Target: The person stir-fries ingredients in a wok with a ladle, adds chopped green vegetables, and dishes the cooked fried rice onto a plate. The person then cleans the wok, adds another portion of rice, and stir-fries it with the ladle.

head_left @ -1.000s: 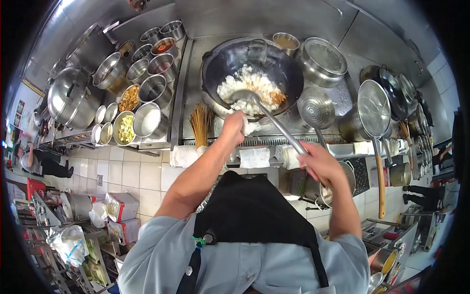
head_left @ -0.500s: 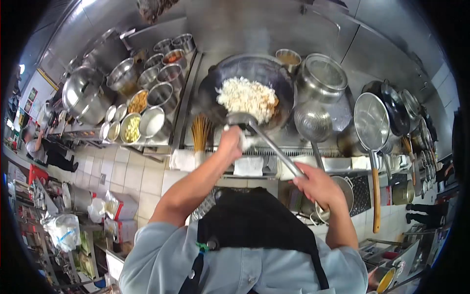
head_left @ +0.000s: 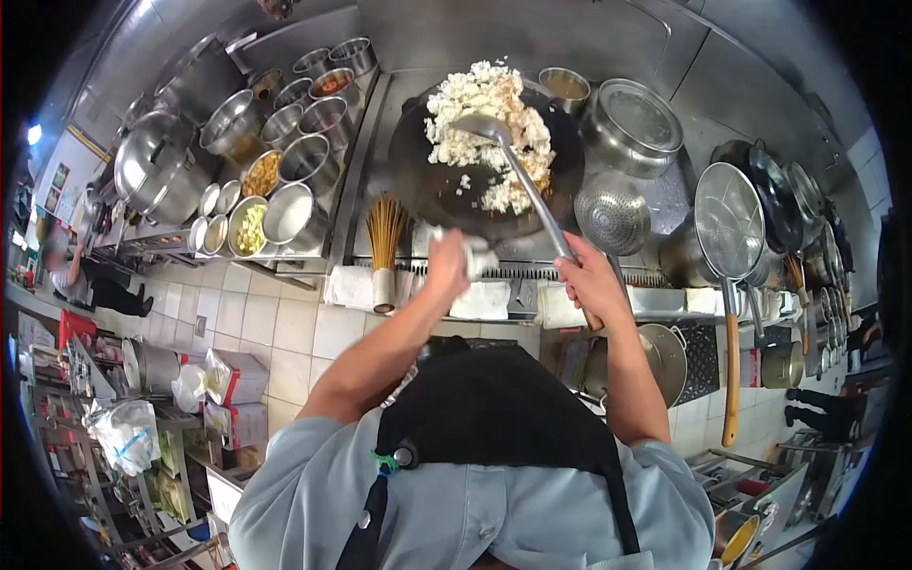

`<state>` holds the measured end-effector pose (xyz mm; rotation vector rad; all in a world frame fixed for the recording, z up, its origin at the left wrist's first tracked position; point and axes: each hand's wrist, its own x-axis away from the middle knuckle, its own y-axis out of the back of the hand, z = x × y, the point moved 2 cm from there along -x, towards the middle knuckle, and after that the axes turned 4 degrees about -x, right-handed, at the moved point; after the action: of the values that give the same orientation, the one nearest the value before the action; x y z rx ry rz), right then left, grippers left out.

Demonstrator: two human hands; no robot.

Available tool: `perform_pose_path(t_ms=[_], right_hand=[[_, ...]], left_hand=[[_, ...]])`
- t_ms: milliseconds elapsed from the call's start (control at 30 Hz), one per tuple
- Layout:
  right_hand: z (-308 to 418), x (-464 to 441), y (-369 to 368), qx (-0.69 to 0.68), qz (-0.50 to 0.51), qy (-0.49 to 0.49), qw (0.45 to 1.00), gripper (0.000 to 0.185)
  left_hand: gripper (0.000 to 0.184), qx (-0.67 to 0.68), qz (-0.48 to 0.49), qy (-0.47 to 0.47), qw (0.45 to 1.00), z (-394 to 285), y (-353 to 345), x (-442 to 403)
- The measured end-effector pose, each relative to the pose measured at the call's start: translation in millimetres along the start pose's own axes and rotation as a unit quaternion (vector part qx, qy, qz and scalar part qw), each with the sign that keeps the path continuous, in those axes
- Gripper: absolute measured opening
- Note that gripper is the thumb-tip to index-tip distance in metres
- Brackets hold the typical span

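Observation:
In front of me a dark wok sits on the range. A mass of white rice with browned bits is spread over its far side, some grains in the air. My right hand is wrapped around the wooden-ended handle of a steel ladle, whose bowl lies over the rice. My left hand is closed on a white cloth at the wok's near edge; motion blurs it, and any wok handle beneath is hidden.
Left of the wok stand a bamboo brush and several steel containers of ingredients. To the right are a perforated ladle, a lidded pot and a hanging wire strainer. Another person stands far left.
The rice has been thrown up and toward the far side of the wok, scattering. The ladle's bowl moved away from me over the rice, and my right hand moved up.

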<state>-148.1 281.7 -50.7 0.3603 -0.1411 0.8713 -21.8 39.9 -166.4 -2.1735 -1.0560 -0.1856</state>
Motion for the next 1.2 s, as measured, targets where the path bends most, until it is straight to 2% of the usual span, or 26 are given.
perform_pose_path(t_ms=[33,67,100,167,233,267,300,333,367,433,467,533,567,633,667,733,767,800,867,933,967,1000,1033,1067,1133,1200], right_hand=[[-4,4,-1,-0.102,0.016,-0.036,0.994,0.055],[-4,10,-9,-0.231,0.016,-0.032,0.972,0.052],[-16,5,-17,-0.428,0.022,-0.063,0.901,0.05],[-12,-2,-31,-0.466,-0.022,-0.064,0.882,0.05],[9,0,-36,-0.499,0.006,0.01,0.866,0.051],[23,0,-34,-0.514,0.021,0.049,0.856,0.051],[33,2,-30,-0.385,-0.005,0.107,0.917,0.054],[36,-7,-25,-0.257,-0.084,0.184,0.945,0.049],[41,-19,-21,-0.122,-0.163,0.255,0.945,0.044],[82,-22,-19,-0.008,-0.263,0.327,0.908,0.026],[85,-44,-14,0.039,-0.314,0.416,0.853,0.01],[100,-88,-12,-0.119,-0.252,0.471,0.837,0.013],[105,-113,-10,-0.223,-0.185,0.422,0.859,0.02],[146,-145,2,-0.249,-0.191,0.433,0.845,0.027],[166,-154,10,-0.246,-0.233,0.428,0.838,0.026],[213,-127,9,-0.301,-0.202,0.494,0.79,0.027],[222,-113,6,-0.312,-0.192,0.502,0.784,0.027],[227,-97,1,-0.323,-0.18,0.508,0.778,0.027],[213,-104,-11,-0.333,-0.178,0.515,0.77,0.027],[169,-167,-22,-0.299,-0.192,0.472,0.807,0.028],[162,-191,-21,-0.282,-0.198,0.453,0.822,0.028],[175,-197,-15,-0.293,-0.204,0.453,0.817,0.03],[188,-187,-17,-0.307,-0.194,0.45,0.815,0.03],[209,-171,-18,-0.32,-0.185,0.452,0.812,0.03],[228,-152,-23,-0.323,-0.168,0.476,0.801,0.03],[220,-167,-42,-0.318,-0.188,0.493,0.788,0.03]], left_hand=[[0.019,0.007,-0.005,0.028,1.0,-26,-24,-2],[0.014,0.009,0.022,-0.02,1.0,-33,-33,-19],[0.013,0.029,-0.009,-0.035,0.999,-30,-34,-40],[0.02,-0.005,0.027,-0.061,0.998,-13,-15,-88],[0.028,-0.159,-0.073,-0.01,0.985,-6,-11,-96],[0.037,-0.167,-0.054,0.051,0.983,-25,-29,-62],[0.046,-0.178,-0.033,0.112,0.977,-47,-50,-26],[0.049,-0.191,0.048,0.13,0.972,-44,-46,-13],[0.052,-0.204,0.128,0.149,0.959,-42,-40,-3],[0.047,-0.237,0.194,0.154,0.939,-56,-33,40],[0.045,-0.249,0.228,0.153,0.929,-63,-31,58],[0.045,-0.29,0.234,0.094,0.923,-76,-1,80],[0.046,-0.272,0.227,0.112,0.928,-92,16,98],[0.044,-0.252,0.204,0.112,0.939,-123,66,128],[0.044,-0.216,0.168,0.08,0.959,-135,92,145],[0.051,-0.198,0.07,0.023,0.977,-142,153,173],[0.052,-0.138,0.003,0.034,0.99,-130,198,181],[0.052,-0.111,-0.11,0.013,0.988,-109,249,186],[0.042,-0.038,-0.207,0.027,0.977,-59,340,213],[0.034,0.028,-0.345,0.123,0.93,1,398,240],[0.034,0.011,-0.364,0.183,0.913,24,417,255],[0.033,0.018,-0.304,0.216,0.928,90,501,260],[0.036,-0.024,-0.368,0.291,0.883,84,466,278],[0.036,-0.086,-0.372,0.31,0.871,98,465,290],[0.037,-0.275,-0.304,0.291,0.864,122,480,303],[0.038,-0.472,-0.223,0.25,0.816,136,493,301]])
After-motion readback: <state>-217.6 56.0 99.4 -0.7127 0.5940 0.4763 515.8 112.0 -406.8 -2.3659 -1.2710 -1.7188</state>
